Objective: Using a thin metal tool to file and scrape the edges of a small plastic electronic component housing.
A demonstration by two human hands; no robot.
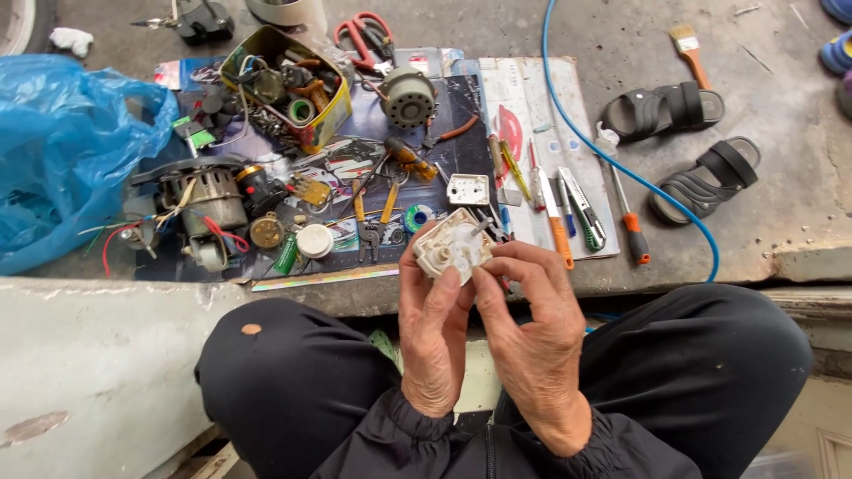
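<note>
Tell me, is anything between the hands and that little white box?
No. Both hands already hold the white box: the left hand grips its left side, and the right hand touches its right side with thumb and fingers. Nothing sits between them.

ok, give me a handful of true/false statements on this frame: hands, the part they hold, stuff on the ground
1. Both hands hold one small white square part. True: the left hand and right hand grip the white part together.
2. The red-handled scissors lie beside the sandals. False: the scissors lie at the top, near the yellow tin; the black sandals are far right.
3. A blue cable runs past the sandals. True: the blue cable curves beside them.
4. The blue plastic bag is on the right. False: the blue bag is at far left.
5. An orange-handled screwdriver lies right of the held part. True: the screwdriver.
</note>
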